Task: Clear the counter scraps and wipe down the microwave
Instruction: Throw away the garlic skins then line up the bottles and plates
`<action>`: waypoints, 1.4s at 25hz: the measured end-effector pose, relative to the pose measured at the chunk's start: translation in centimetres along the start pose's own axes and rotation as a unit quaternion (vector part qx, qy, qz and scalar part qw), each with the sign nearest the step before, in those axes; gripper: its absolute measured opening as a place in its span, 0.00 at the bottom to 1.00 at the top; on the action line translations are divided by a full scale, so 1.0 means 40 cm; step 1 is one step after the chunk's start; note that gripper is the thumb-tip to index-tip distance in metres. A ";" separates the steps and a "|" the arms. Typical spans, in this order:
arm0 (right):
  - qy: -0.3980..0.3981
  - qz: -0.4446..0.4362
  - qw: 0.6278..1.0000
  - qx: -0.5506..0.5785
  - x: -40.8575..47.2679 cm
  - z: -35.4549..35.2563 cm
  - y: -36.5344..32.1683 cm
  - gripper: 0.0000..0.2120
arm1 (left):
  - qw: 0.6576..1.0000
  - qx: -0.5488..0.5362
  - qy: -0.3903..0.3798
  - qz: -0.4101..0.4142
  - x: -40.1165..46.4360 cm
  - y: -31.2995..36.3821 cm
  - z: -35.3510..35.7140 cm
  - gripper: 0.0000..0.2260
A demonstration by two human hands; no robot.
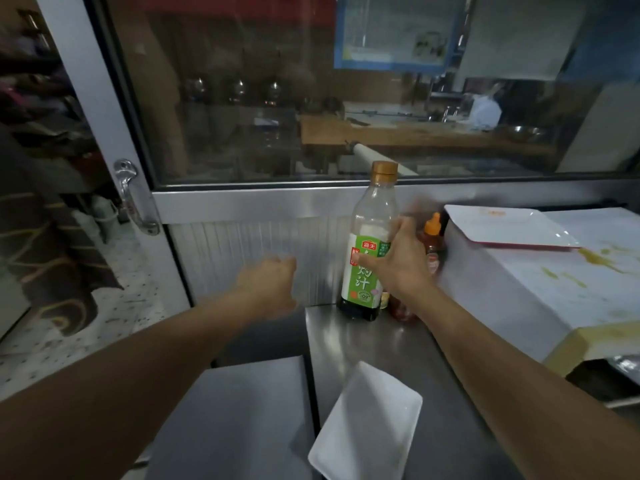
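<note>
A tall clear sauce bottle (369,233) with a green label and a tan cap stands at the back of the steel counter (381,344). My right hand (398,261) grips its middle, thumb across the label. My left hand (270,285) hovers left of the bottle with its fingers curled, blurred, holding nothing I can see. The white microwave (540,285) sits at the right, its top and front edge smeared with yellow stains. A white rectangular plate (509,226) with orange specks lies on top of it.
A small orange-capped sauce bottle (433,237) and a red jar (401,310) stand behind my right hand. Another white rectangular plate (367,427) lies at the counter's near edge. A lower steel surface (228,410) sits to the left, beside a glass door with a handle (135,199).
</note>
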State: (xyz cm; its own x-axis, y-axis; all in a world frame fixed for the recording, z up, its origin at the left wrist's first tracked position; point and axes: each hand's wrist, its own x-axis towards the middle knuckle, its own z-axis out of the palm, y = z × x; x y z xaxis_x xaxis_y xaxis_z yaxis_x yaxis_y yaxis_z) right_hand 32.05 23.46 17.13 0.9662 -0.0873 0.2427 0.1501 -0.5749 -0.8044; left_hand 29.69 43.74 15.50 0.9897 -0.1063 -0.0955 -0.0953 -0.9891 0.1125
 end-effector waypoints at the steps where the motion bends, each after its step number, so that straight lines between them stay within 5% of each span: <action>1: -0.006 0.010 1.000 -0.001 -0.003 0.033 0.013 0.29 | 1.000 -0.001 -0.007 0.003 0.003 -0.019 0.019 0.25; 20: -0.072 0.001 0.997 0.019 0.129 0.361 0.329 0.32 | 0.999 -0.043 -0.018 0.005 0.209 -0.074 0.343 0.23; 35: -0.085 -0.028 0.994 -0.070 0.109 0.331 0.348 0.43 | 0.997 -0.071 0.010 0.017 0.252 -0.037 0.417 0.21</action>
State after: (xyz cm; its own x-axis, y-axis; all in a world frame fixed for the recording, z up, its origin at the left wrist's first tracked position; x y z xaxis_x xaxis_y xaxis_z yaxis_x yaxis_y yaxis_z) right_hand 41.12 25.84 -0.20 0.9803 0.0803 0.1806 0.1860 -0.6837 -0.7057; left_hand 38.04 42.44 -2.13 0.9882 -0.1368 -0.0695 -0.1151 -0.9604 0.2536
